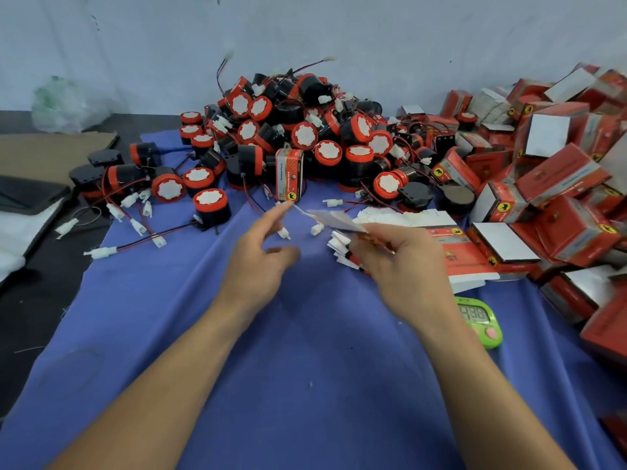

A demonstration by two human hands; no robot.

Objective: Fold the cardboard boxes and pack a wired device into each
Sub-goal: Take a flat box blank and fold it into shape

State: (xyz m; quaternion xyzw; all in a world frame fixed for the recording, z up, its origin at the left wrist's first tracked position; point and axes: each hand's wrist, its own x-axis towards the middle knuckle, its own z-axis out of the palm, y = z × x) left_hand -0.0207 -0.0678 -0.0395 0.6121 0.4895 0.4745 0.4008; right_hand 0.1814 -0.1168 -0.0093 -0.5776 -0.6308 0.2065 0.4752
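Head view: right hand (pixel 403 266) pinches flat box blank (pixel 335 220); its long axis runs up-left toward left hand (pixel 259 254), whose fingers are spread just beside its free end.

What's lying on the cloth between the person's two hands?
In the head view, two small white connectors lie on the blue cloth between the left hand and right hand.

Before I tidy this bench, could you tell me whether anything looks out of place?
One red box stands upright alone against the pile of devices, apart from the other boxes heaped on the right.
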